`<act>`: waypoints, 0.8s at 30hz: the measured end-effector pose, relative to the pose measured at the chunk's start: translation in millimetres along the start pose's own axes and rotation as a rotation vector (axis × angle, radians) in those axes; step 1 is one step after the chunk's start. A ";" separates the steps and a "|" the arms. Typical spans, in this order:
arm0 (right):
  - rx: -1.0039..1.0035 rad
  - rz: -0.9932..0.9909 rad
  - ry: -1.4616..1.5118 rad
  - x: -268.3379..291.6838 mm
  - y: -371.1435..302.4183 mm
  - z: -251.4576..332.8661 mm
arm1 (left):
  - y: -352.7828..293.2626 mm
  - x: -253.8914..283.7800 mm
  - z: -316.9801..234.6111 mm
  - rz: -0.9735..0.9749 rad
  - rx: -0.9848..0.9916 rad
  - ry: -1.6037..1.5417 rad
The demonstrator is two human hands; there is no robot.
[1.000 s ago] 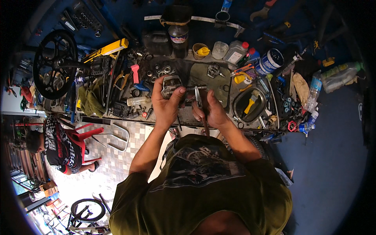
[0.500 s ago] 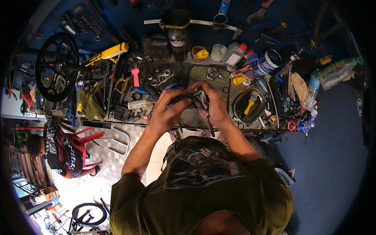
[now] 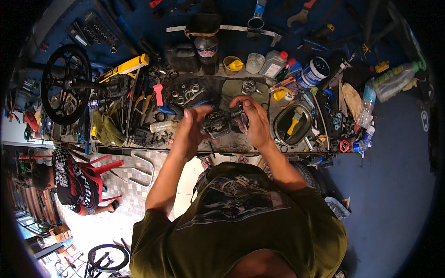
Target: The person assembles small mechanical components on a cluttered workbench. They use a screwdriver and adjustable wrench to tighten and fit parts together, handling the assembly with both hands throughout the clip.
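Observation:
A dark metal bicycle pedal (image 3: 216,123) is held over the front of the workbench. My right hand (image 3: 254,124) grips its right end, fingers and thumb curled around a part that is mostly hidden. My left hand (image 3: 187,132) is beside the pedal's left side, fingers and thumb apart; whether its fingertips touch the pedal is hard to see. Behind my hands, a similar pedal (image 3: 250,85) lies on a flat mat (image 3: 232,95). Left of that mat are several metal rings (image 3: 190,90) and a blue-handled tool (image 3: 166,109).
An oval metal tray (image 3: 279,134) with a yellow brush (image 3: 295,121) stands to the right. Bottles and a white-blue tub (image 3: 315,73) line the back. At left are a black wheel-shaped part (image 3: 46,88) and a green rag (image 3: 109,127). A person (image 3: 69,180) sits on a red chair.
My left hand has opened and drawn off the pedal, leaving it more exposed. The pedal has turned in my right hand. A dark handle that hung below my right hand no longer shows.

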State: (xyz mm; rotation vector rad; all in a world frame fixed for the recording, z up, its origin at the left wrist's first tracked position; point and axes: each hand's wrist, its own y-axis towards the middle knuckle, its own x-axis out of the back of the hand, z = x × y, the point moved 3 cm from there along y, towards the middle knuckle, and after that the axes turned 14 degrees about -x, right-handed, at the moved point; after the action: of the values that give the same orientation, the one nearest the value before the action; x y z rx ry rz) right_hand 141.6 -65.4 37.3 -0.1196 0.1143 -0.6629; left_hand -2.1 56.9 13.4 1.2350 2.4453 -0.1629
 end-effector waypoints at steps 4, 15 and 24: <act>0.124 -0.028 -0.057 -1.1 -1.1 -8.1 | -9.0 -12.1 -4.4 0.059 0.468 -0.342; -0.448 0.139 0.116 6.3 -2.5 -42.3 | 4.0 -15.3 -14.9 0.415 -0.772 1.043; 0.166 -0.027 -0.257 2.5 -7.2 -5.6 | 4.1 -11.7 -1.2 0.294 -0.016 0.093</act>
State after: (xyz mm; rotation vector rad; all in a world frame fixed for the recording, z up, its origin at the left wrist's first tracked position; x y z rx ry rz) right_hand 138.4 -73.0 32.7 -0.0453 -0.1898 -0.6760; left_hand 7.0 50.9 19.5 1.6087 2.3000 -0.0038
